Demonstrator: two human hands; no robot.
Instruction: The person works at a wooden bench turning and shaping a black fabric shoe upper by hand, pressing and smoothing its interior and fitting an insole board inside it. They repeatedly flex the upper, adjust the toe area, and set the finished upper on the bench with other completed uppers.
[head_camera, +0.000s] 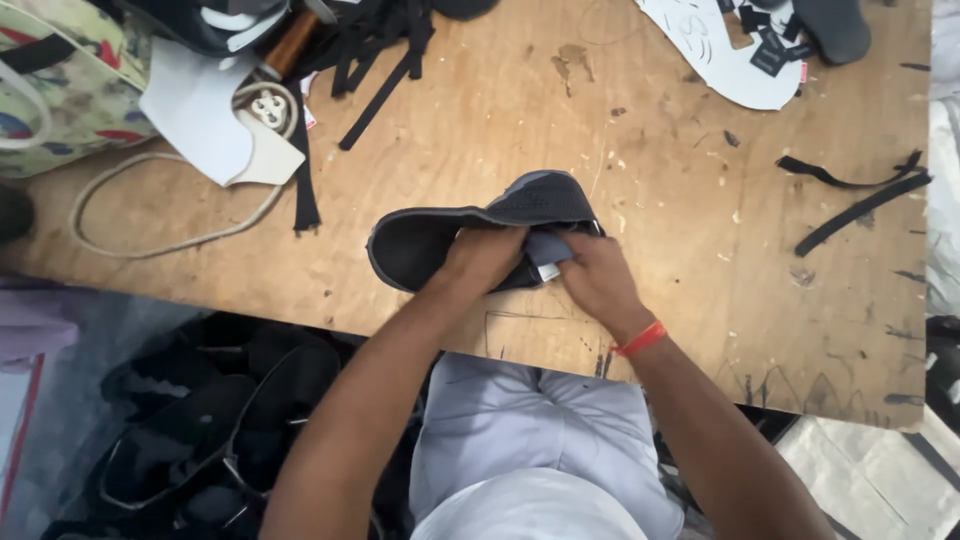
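- One dark shoe upper (440, 240) lying on the wooden table (650, 200), close to the near edge, toe part raised toward the right.
- Left hand (485, 258) on top of the shoe upper, near its middle; grip closed on the dark material, fingers curled over it.
- Right hand (598, 280) just beside the left one, touching the same shoe upper at the grey inner lining (548, 248); grip pinched together on this lining.
- One orange band (640, 338) around the right wrist.
- One small white tag (548, 271) visible between the two hands.
- Two long black strips (860, 195) on the right part of the table, well apart from the hands.
- A bundle of black straps (375, 50) at the far edge, number not possible to count.
- One white cut sheet (205, 115) at the far left, with one pale cord (170, 215) in a loop near it.
- One white sole-shaped piece (715, 50) at the far right, some small black pieces on it.
- One patterned bag (70, 85) in the left corner.
- Several dark shoe uppers (220, 420) under the table on the floor, exact count not clear.
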